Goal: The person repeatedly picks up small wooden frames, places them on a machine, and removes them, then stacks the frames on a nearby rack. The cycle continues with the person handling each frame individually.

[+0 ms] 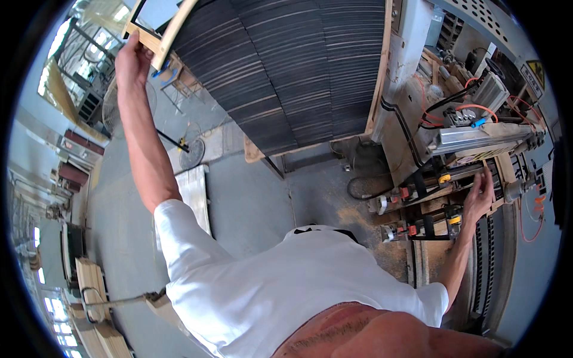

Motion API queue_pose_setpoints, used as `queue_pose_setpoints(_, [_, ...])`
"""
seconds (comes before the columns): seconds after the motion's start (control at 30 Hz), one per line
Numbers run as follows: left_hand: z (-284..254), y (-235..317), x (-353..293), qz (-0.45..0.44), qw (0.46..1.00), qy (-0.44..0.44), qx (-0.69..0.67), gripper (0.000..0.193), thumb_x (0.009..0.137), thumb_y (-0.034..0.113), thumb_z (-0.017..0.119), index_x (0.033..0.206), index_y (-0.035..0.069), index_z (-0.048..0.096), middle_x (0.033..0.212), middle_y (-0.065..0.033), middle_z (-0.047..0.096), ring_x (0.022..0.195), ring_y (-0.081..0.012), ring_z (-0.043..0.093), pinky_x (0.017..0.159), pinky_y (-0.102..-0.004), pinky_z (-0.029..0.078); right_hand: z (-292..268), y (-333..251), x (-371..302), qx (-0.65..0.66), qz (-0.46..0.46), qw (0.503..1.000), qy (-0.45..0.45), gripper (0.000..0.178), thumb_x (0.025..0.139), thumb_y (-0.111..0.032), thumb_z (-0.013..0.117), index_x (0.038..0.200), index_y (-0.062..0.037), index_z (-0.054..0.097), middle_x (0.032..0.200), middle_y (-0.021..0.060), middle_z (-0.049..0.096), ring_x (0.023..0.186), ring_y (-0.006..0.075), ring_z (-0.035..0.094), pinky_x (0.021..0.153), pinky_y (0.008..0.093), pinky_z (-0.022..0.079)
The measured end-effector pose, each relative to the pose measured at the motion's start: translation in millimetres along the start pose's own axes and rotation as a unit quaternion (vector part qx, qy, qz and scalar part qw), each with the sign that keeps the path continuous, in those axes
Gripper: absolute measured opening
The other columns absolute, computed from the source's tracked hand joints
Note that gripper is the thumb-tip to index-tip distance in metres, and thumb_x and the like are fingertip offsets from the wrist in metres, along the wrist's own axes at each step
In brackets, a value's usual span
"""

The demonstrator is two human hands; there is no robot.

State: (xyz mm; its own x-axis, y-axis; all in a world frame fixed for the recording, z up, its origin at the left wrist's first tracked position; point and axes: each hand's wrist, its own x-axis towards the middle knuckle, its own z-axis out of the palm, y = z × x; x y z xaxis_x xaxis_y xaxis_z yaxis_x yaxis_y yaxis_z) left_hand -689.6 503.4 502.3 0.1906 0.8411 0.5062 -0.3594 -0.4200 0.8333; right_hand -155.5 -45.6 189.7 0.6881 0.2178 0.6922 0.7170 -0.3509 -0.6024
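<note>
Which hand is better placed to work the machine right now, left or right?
Right. The right hand rests on the machine, while the left hand is far off, holding a wooden frame up.

The person wore a plain white short-sleeved T-shirt with no visible print. The sleeves ended above the elbows, leaving both forearms bare. The left hand and right hand were ungloved. No watch, wristband or ring was discernible on either.
</note>
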Motion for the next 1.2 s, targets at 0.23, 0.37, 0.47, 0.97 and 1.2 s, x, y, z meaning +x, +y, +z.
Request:
queue_pose_setpoints(0.23, [-49.4,-31.9,182.0,-0.130,0.973,-0.084,0.174,0.028,0.095,0.025,0.053,0.105,0.000,0.061,0.093,-0.0109,0.066,0.078,-0.0181,0.064,0.068,-0.0314,0.055,53.9,-106.3,-127.6,0.100,0.094,0.984,-0.113,0.022,0.091,-0.004,0.059,0.113,0.0000,0.061,0.099,0.0078,0.061,0.085,0.0147,0.055,0.071,0.0268,0.046])
queue_pose_setpoints(0.37, [-38.8,-81.0,205.1,-0.156,0.965,-0.104,0.180,0.031,0.092,0.030,0.060,0.099,0.000,0.065,0.083,-0.0083,0.068,0.070,-0.0161,0.064,0.064,-0.0293,0.053,69.6,-112.5,-179.3,0.057,0.162,0.966,-0.191,0.025,0.089,-0.003,0.061,0.114,0.0007,0.061,0.089,0.0029,0.062,0.076,0.0093,0.055,0.070,0.0244,0.047])
queue_pose_setpoints(0.47, [-28.9,-100.6,220.8,-0.122,0.973,-0.121,0.154,0.036,0.091,0.032,0.062,0.102,-0.002,0.065,0.086,-0.0090,0.068,0.072,-0.0167,0.064,0.065,-0.0291,0.053,76.9,-108.8,-215.6,0.051,0.220,0.954,-0.199,0.028,0.085,-0.007,0.065,0.112,0.0018,0.062,0.083,0.0032,0.063,0.073,0.0091,0.055,0.067,0.0248,0.047])
queue_pose_setpoints(0.97, [-10.2,-74.4,51.9,0.156,0.986,-0.021,0.049,0.047,0.090,0.026,0.067,0.128,0.002,0.055,0.112,-0.0108,0.063,0.097,-0.0162,0.058,0.086,-0.0273,0.047,52.3,-113.5,-351.5,0.018,0.298,0.935,-0.190,0.028,0.082,-0.010,0.065,0.107,0.0019,0.066,0.089,0.0139,0.070,0.076,0.0195,0.066,0.070,0.0313,0.051])
queue_pose_setpoints(1.2, [2.0,-86.4,64.8,0.211,0.958,0.014,0.194,0.048,0.088,0.031,0.067,0.125,0.002,0.058,0.114,-0.0121,0.064,0.101,-0.0175,0.057,0.092,-0.0297,0.044,25.1,-153.7,-404.1,-0.055,0.340,0.917,-0.200,0.027,0.082,-0.013,0.064,0.106,-0.0007,0.066,0.087,0.0190,0.069,0.080,0.0301,0.068,0.073,0.0372,0.051])
